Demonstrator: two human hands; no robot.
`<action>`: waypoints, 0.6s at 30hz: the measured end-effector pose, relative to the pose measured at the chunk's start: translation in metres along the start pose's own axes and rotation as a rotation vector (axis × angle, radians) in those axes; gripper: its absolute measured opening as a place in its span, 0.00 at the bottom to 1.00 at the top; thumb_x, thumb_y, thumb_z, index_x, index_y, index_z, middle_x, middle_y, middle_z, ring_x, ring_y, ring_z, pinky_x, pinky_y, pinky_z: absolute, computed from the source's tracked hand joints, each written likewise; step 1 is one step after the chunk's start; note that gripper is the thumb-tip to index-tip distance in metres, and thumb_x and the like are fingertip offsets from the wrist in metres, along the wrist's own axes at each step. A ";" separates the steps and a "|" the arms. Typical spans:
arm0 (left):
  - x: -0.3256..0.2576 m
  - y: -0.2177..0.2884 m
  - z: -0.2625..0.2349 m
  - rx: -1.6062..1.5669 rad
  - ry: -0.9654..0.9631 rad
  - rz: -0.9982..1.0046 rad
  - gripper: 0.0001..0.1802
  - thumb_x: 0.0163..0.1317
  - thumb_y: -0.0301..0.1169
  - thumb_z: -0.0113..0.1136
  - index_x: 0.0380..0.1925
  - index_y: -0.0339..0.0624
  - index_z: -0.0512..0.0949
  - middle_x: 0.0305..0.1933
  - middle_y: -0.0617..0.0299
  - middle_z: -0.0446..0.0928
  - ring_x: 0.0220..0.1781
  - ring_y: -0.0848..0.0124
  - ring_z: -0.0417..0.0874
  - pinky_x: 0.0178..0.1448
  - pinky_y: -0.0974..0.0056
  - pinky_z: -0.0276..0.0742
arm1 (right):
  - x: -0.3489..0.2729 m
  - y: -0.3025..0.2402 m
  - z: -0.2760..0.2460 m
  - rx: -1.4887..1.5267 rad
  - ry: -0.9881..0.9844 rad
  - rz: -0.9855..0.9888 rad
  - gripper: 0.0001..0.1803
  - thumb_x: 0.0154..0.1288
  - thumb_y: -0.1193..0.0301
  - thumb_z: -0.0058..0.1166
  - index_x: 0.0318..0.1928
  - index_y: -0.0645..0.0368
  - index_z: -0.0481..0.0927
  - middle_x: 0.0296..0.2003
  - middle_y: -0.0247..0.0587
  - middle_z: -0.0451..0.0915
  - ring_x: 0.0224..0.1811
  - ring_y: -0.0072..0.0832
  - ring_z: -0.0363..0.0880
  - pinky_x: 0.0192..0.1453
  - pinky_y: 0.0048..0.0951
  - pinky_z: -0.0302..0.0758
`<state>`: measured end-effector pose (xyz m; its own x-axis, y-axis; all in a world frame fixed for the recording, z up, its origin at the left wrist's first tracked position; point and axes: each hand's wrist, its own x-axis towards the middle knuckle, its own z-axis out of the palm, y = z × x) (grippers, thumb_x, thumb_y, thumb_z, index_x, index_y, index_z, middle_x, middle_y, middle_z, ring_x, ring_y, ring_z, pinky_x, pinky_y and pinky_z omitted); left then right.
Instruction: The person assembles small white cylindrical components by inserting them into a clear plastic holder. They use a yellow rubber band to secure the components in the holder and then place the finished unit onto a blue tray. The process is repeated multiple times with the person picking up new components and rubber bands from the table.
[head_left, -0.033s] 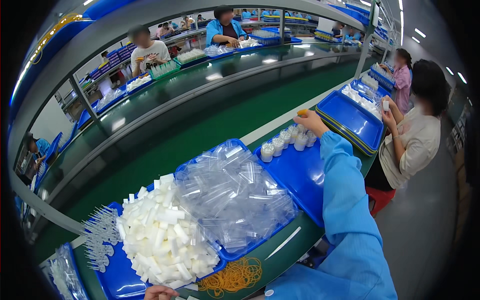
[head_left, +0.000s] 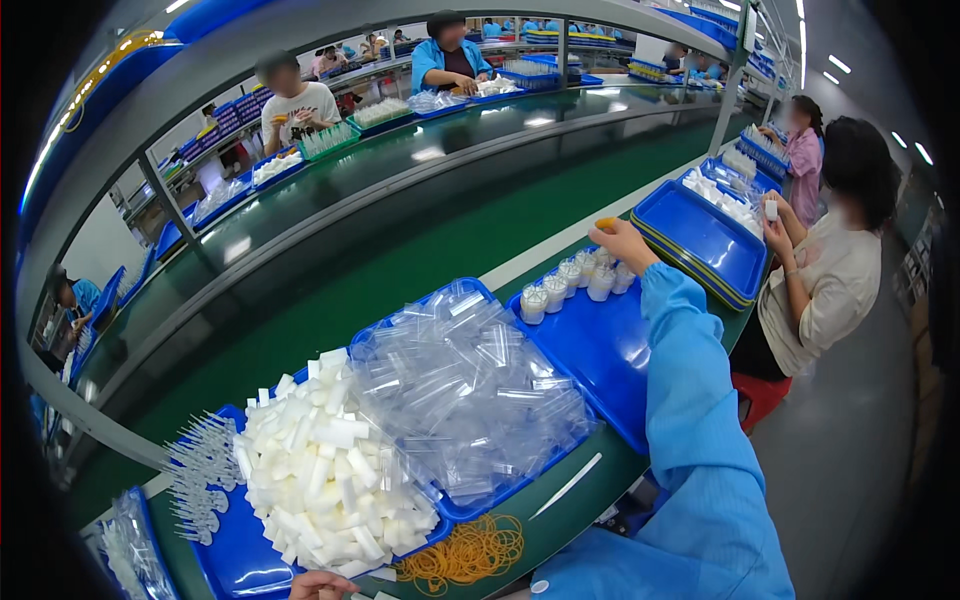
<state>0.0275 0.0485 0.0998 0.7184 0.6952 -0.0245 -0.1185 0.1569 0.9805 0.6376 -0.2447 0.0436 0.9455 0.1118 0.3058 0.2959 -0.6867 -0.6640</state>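
Note:
At the far end of a blue tray, my right hand bends down over a cluster of white cylinders in clear plastic. Its fingers are closed about one of them, mostly hidden under the hand; an orange cover sits on a fingertip. My left hand is cut off by the lower edge, fingers loosely stretched out, beside a heap of white foam pieces. Left of the right arm, clear plastic sleeves fill another tray. Tangled yellow rubber bands lie near the front edge.
Clear thin-tipped plastic pieces stand at the left. A white strip lies on the table edge. Stacked blue trays are at the right, beside a seated co-worker. A green conveyor belt runs beyond; other people work across it.

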 end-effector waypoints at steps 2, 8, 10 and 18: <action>0.001 0.002 0.005 0.008 -0.028 0.013 0.07 0.63 0.26 0.54 0.39 0.35 0.75 0.36 0.58 0.76 0.39 0.70 0.76 0.47 0.66 0.74 | 0.000 0.014 -0.020 -0.098 0.087 -0.073 0.26 0.56 0.54 0.54 0.47 0.63 0.79 0.40 0.54 0.80 0.44 0.46 0.79 0.50 0.40 0.74; -0.007 0.007 0.006 -0.008 -0.028 0.048 0.07 0.64 0.27 0.54 0.40 0.36 0.75 0.36 0.58 0.75 0.39 0.70 0.76 0.47 0.66 0.73 | -0.031 0.002 -0.054 -0.287 -0.137 0.183 0.28 0.67 0.51 0.41 0.50 0.65 0.74 0.43 0.58 0.77 0.38 0.48 0.81 0.41 0.42 0.79; -0.009 0.005 0.002 -0.011 -0.040 0.056 0.07 0.64 0.27 0.54 0.40 0.36 0.75 0.36 0.58 0.75 0.39 0.70 0.76 0.47 0.66 0.73 | -0.052 -0.001 -0.051 0.169 -0.258 0.415 0.30 0.68 0.49 0.38 0.54 0.65 0.69 0.44 0.57 0.76 0.33 0.46 0.82 0.33 0.39 0.81; -0.023 0.008 -0.009 0.008 -0.038 0.094 0.08 0.64 0.28 0.56 0.40 0.36 0.75 0.37 0.58 0.76 0.39 0.69 0.76 0.47 0.65 0.74 | -0.061 0.018 -0.006 0.560 -0.076 0.343 0.27 0.68 0.51 0.41 0.54 0.61 0.70 0.40 0.48 0.78 0.32 0.33 0.80 0.32 0.30 0.80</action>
<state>0.0035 0.0399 0.1059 0.7300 0.6792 0.0755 -0.1817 0.0864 0.9795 0.5847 -0.2681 0.0174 0.9996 0.0180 -0.0220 -0.0176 -0.2170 -0.9760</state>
